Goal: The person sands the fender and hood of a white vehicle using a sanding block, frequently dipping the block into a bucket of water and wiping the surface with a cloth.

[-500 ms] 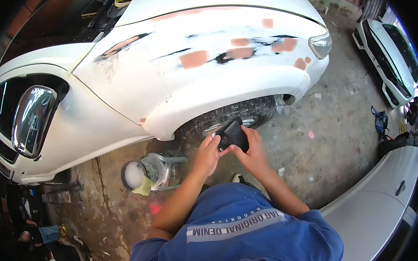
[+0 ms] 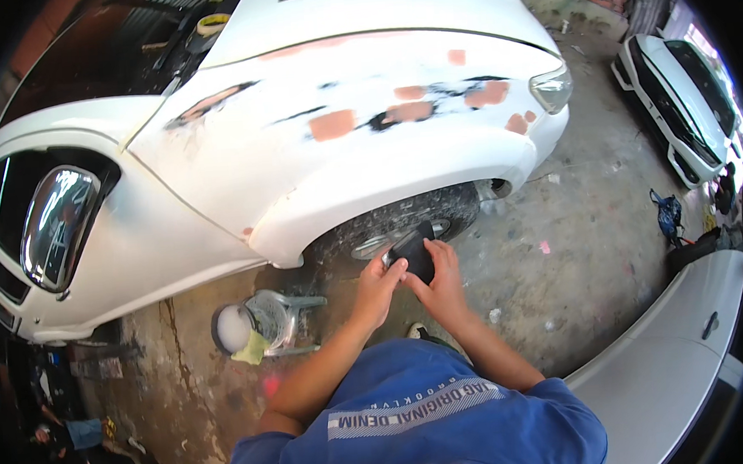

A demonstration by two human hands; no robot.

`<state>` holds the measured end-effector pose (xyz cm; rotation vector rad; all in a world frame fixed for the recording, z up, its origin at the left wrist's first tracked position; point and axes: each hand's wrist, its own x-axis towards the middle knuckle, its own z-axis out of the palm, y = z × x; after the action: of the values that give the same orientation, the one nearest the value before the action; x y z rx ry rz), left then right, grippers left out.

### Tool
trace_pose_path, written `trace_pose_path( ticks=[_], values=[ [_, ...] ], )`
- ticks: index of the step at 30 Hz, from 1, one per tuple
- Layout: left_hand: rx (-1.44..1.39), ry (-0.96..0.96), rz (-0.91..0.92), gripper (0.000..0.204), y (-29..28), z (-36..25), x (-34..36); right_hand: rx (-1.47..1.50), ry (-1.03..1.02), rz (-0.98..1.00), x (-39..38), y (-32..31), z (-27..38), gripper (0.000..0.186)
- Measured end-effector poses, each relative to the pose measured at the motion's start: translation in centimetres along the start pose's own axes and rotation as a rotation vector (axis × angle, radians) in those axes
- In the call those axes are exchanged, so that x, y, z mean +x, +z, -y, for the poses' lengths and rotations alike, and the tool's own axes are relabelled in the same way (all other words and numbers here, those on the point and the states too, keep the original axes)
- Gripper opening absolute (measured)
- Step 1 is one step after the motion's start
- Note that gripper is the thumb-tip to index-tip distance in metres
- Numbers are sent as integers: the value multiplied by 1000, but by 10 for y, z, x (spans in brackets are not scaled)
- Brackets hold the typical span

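I see left hand [image 2: 378,289] and right hand [image 2: 443,287] grasping a dark pad [image 2: 419,265].
A loosened grip could, I judge, drop it beneath the tire [image 2: 398,214] at twelve o'clock.

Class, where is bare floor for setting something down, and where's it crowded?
Bare: concrete floor between front tire and silver car, right of the right hand. Crowded: left of the left hand, where bucket, yellow-green cloth and clear stool cluster.

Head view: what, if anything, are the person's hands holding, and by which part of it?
A black, flat-looking piece, its exact kind unclear: the left hand grips it at its left edge, the right hand at its right side.
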<state>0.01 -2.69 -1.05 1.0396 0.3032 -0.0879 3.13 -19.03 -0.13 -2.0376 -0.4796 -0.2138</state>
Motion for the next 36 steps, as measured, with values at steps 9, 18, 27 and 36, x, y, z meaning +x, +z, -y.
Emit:
trace_pose_path(
  ticks=[9, 18, 27, 36],
  values=[
    [-35, -90, 68, 30, 67, 35, 42, 561, 370, -90, -9, -76, -64, 74],
    [58, 52, 101, 48, 152, 54, 88, -212, 48, -352, 9, -89, -100, 33],
    [6, 492, 32, 52, 159, -77, 148, -164, -464, -142, 169, -111, -32, 53],
    [855, 1001, -655, 59, 84, -244, 145, -60, -514, -42, 315, -163, -71, 49]
  ],
)
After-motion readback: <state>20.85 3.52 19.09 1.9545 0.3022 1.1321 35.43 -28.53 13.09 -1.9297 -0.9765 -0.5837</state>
